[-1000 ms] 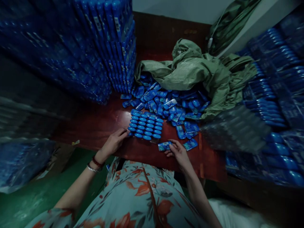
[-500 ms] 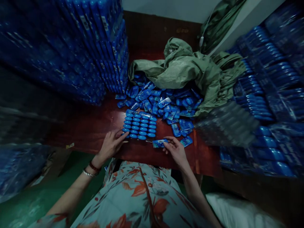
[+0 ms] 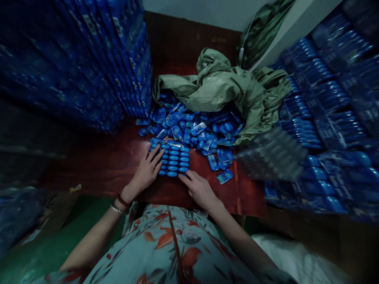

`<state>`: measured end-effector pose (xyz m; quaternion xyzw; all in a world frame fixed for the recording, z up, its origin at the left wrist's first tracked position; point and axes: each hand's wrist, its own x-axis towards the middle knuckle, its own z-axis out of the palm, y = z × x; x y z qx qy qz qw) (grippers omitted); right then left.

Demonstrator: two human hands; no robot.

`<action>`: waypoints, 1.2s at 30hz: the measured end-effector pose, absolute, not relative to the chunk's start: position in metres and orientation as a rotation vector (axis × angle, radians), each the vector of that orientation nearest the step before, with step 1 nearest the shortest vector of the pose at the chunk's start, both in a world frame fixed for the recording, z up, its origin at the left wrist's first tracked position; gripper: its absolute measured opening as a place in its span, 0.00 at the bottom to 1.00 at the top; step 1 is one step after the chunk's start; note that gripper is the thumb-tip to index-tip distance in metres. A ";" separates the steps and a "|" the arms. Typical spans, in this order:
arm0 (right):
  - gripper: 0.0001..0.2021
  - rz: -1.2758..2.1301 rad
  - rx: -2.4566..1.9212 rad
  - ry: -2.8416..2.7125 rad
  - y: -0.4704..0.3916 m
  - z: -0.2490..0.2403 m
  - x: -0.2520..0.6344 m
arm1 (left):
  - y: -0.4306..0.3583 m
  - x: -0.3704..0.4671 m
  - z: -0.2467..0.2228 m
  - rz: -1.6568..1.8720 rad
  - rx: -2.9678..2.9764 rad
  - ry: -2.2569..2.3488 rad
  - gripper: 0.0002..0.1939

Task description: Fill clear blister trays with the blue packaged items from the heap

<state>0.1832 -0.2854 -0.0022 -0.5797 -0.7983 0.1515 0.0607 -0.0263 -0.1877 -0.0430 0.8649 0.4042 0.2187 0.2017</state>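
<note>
A: Where does the block of blue packs point(image 3: 174, 158) sit?

B: On the red table point(image 3: 109, 167), toward its near side, lined up in tidy rows. A strip of red top lies between it and the table's near edge.

A: And the hands?

B: The left hand point(image 3: 144, 171) lies with fingers spread over the block's left side, touching it and not clenched. The right hand point(image 3: 201, 191) is on the right, index finger stretched to the block's near right corner. It's dim down there, so I can't tell whether that hand grips anything.

A: How much room is there to move?

B: Least on the far side: the loose pile of packs point(image 3: 186, 125) lies right up close to the block, with green cloth point(image 3: 219, 91) bunched over the pile's far part. Leftward, red tabletop stretches out past the left hand, with a tall stack of packs point(image 3: 130, 67) standing beyond it on the far left. Rightward, there's a gap before a single pack point(image 3: 225, 176), and then grey trays point(image 3: 272, 156) sit by the table's right side.
</note>
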 end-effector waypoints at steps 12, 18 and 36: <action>0.15 0.249 -1.693 -1.730 -0.303 -0.044 0.196 | -0.192 -0.032 -0.035 0.644 2.174 1.100 0.25; 0.16 -0.056 -2.149 -1.524 -0.287 -0.047 0.246 | -0.151 -0.042 -0.040 1.086 1.749 1.422 0.17; 0.19 0.379 -1.824 -1.542 -0.284 -0.049 0.199 | -0.136 -0.059 -0.064 1.020 1.679 1.592 0.21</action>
